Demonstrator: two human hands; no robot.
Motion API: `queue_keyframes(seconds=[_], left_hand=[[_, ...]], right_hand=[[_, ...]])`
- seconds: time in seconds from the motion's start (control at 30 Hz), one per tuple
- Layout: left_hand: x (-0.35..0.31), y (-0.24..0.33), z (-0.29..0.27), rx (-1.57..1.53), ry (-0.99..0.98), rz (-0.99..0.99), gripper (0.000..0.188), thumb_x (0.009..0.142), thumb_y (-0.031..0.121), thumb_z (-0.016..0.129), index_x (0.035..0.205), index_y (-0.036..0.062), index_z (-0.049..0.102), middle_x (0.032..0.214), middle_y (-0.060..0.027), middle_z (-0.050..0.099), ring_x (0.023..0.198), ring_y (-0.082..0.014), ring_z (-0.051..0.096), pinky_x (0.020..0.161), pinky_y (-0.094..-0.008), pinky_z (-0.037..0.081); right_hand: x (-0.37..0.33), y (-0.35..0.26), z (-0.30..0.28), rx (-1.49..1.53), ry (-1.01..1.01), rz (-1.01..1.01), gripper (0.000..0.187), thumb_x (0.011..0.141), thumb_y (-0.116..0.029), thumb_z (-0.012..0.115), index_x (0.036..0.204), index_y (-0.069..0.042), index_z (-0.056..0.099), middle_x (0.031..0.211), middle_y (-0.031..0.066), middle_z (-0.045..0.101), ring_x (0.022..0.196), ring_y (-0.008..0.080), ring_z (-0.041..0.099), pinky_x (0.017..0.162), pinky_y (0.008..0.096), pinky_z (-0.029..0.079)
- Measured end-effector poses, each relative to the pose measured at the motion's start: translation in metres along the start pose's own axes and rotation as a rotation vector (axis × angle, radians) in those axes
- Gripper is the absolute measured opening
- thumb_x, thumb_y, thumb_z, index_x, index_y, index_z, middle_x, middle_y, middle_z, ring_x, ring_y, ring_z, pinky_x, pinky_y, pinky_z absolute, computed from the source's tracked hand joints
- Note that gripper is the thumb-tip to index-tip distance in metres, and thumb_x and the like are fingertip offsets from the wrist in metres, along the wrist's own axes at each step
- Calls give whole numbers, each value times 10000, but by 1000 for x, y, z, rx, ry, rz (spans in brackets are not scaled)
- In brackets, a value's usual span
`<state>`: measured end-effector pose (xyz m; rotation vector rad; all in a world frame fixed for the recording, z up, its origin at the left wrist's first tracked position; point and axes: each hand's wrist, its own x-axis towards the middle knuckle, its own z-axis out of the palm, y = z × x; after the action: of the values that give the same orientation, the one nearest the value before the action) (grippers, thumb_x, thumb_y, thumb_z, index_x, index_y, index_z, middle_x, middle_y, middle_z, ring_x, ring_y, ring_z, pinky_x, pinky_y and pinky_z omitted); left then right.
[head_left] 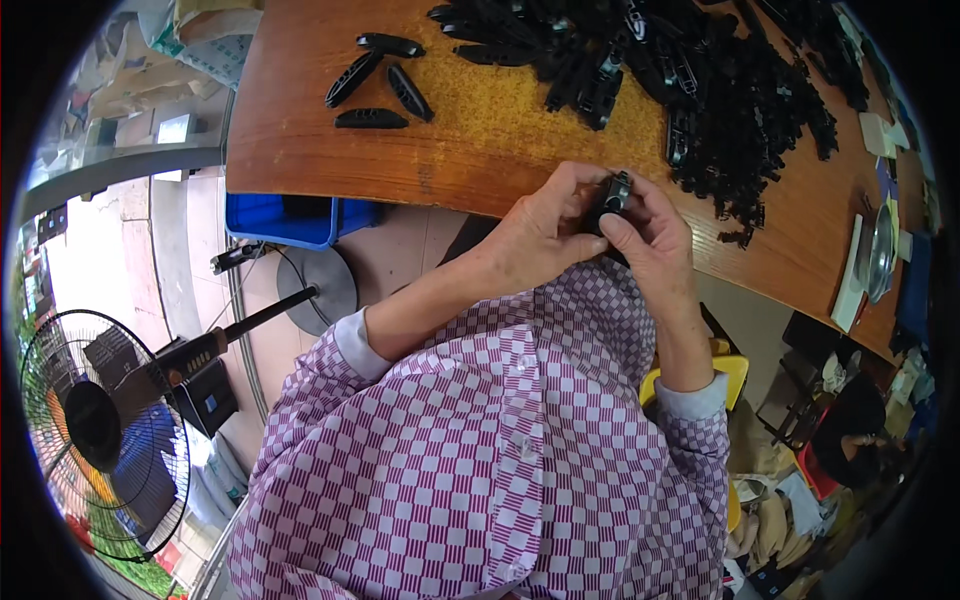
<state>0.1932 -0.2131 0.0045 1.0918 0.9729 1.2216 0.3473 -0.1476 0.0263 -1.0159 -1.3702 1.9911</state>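
Between both hands, at the table's near edge, is a small elongated black plastic part [614, 196]. My left hand [545, 222] is closed on its left side, thumb and fingertips pressing against it. On the other side my right hand [655, 228] wraps round the same part, its thumb lying across the lower end. The fingers cover much of the part, so its exact kind cannot be made out. Several similar long black parts [409, 93] lie apart from each other on the wooden table [330, 160] to the left.
A large heap of black plastic parts [610, 60] spreads over the table's far side, with smaller black pieces [745, 150] piled at right. A blue bin [280, 222] stands below the table's left edge. A black fan [95, 425] is at far left. A yellow stool [735, 375] shows at right.
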Motion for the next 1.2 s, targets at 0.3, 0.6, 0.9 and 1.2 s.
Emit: queue_keyframes(seconds=[0.3,0.6,0.9,1.2], left_hand=[[9,6,9,-140,-4,-178,660,883,-86,514,1417,110,180,1276,-155,497,1140,-199,517,920,-313,476],[4,33,-25,-95,-64,-197,491,901,1,535,1333,71,312,948,-94,587,876,-194,611,809,-318,504],[27,48,-103,945,556,-263,214,867,158,621,1063,108,553,796,-73,565,709,-173,590,621,-321,470],[57,36,-142,1651,273,258,245,820,222,647,967,53,548,966,-114,586,905,-321,600,710,-429,492]], right_hand=[[0,6,0,-29,87,-162,469,853,50,591,1301,-26,473,1000,25,591,914,85,571,820,217,468],[-38,-39,-77,-1050,228,-391,347,777,-35,686,1108,-9,585,1107,128,572,1005,284,576,846,346,472],[-29,-30,-122,-1400,225,-297,157,850,-2,570,1006,-20,579,1038,130,558,880,340,567,755,401,468],[23,-26,-97,-276,355,-143,203,876,-79,625,1062,-24,561,927,91,641,764,160,613,695,253,486]])
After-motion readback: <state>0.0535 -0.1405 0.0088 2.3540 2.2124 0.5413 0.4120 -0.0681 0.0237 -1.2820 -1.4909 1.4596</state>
